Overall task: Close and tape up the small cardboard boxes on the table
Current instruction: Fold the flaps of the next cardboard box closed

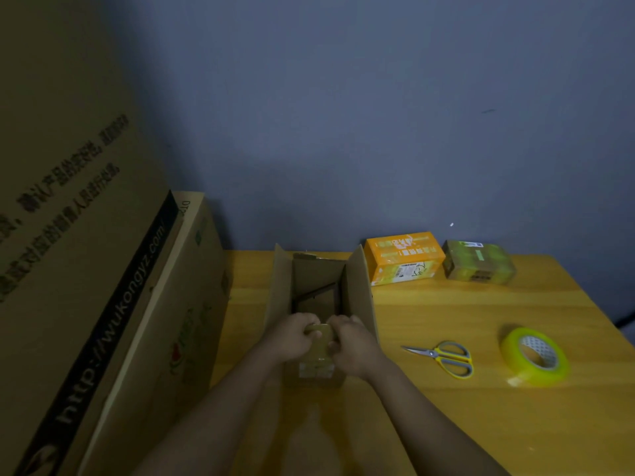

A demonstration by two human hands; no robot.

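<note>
Gripping the near flap, your hands meet at the open cardboard box (321, 314) mid-worktop (446, 424).
Left hand (297, 336) and right hand (348, 341) curl over its edge; the box's dim inside is hard to read.

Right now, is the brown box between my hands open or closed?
Open. The brown box has its two side flaps standing upright and its dark inside shows; both hands grip its near flap.

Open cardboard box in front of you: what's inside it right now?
The open box shows only bare cardboard walls and dark inner flaps; no contents are visible. Its near end and floor are hidden behind the left hand, the right hand and the near flap they grip.
</note>
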